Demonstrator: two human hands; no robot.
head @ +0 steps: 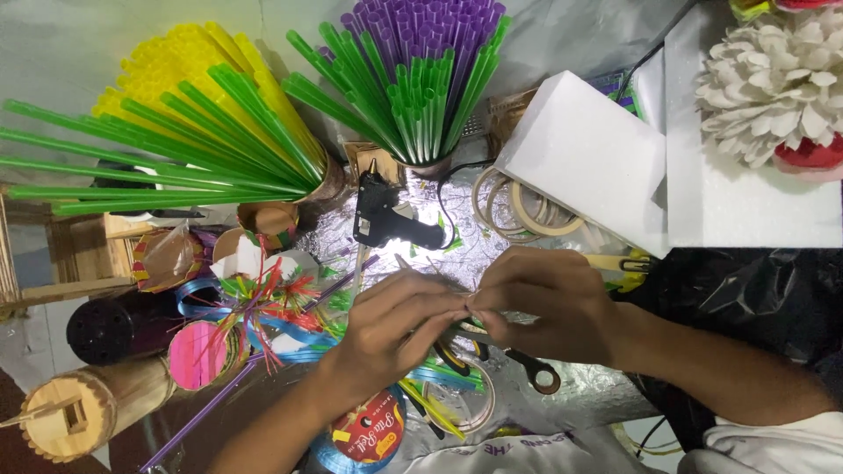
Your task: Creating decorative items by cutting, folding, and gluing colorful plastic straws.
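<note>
My left hand (395, 329) and my right hand (544, 303) meet fingertip to fingertip over a foil-covered work surface (580, 399), pinching something very small that I cannot make out. Under the hands lie black-handled scissors (536, 373) and loose straw pieces (430, 408). A black glue gun (386, 215) rests just beyond the hands, nozzle pointing away.
Holders of green and yellow straws (193, 132) and of purple and green straws (421, 70) fan out at the back. White foam blocks (588, 149), tape rolls (527, 211) and a white paper flower (777, 75) lie right. Ribbon spools (369, 434), a bamboo tube (79, 408) and cut-straw ornaments (272, 294) crowd the left.
</note>
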